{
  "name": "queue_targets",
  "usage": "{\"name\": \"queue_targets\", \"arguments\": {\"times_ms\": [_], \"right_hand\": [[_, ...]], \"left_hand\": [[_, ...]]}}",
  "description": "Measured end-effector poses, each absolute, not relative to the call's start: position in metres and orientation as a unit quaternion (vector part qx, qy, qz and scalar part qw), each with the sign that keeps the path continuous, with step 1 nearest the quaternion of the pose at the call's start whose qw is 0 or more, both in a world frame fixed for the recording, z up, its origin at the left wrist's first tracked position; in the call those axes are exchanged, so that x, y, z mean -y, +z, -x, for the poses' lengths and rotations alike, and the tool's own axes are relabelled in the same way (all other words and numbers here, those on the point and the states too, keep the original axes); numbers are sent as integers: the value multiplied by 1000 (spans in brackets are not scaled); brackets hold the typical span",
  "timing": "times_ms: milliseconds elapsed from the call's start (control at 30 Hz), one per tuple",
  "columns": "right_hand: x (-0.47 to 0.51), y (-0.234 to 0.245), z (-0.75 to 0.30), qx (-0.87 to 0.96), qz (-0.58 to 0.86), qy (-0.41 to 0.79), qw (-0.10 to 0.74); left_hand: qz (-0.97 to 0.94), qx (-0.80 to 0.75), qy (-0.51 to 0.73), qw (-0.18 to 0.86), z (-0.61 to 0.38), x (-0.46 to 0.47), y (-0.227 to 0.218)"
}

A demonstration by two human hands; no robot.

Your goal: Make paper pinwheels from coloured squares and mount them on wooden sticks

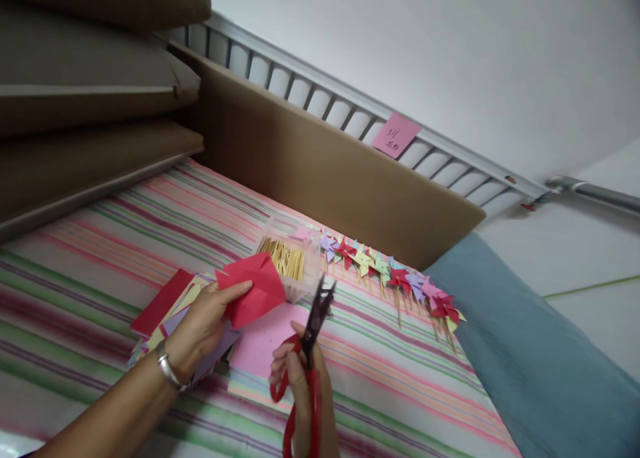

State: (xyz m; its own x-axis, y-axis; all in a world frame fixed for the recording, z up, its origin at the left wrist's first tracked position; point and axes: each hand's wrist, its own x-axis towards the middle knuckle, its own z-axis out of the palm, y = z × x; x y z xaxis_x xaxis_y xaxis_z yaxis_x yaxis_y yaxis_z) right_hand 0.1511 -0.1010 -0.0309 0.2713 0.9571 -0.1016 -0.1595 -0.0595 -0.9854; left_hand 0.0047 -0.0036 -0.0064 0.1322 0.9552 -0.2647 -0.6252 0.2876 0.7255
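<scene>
My left hand (200,325) pinches a folded red paper square (253,288) by its left edge, thumb on top. My right hand (300,378) grips red-handled scissors (307,358), whose dark blades are slightly apart and point up toward the paper's right side without touching it. Under my left hand lies a stack of coloured paper sheets (165,305), and a pink sheet (263,341) lies beneath the scissors. A clear plastic box of wooden sticks (290,258) stands just behind the red paper.
A row of small paper pinwheels on sticks (390,275) lies on the striped cloth (150,225) to the right of the box. A cardboard panel (325,171) stands behind, and a pink sticky note (396,135) sits on the white rail. A blue cloth (530,365) lies at right.
</scene>
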Motion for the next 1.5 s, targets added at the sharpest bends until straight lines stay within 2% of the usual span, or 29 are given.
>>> {"name": "queue_targets", "arguments": {"times_ms": [100,300,900,1167,1500], "right_hand": [[111,-44,-135,376,531,554,518],[117,-65,-120,367,552,618,423],[128,-40,-112,377,593,544,459],[122,-43,-120,386,618,546,413],[125,-37,-121,396,621,551,392]], "left_hand": [[-189,-347,574,717,-6,2,-8],[-192,-345,598,697,-7,3,-5],[-155,-336,611,700,-7,5,-3],[-151,-346,594,711,-9,7,-13],[-159,-347,614,691,-6,4,-3]]}}
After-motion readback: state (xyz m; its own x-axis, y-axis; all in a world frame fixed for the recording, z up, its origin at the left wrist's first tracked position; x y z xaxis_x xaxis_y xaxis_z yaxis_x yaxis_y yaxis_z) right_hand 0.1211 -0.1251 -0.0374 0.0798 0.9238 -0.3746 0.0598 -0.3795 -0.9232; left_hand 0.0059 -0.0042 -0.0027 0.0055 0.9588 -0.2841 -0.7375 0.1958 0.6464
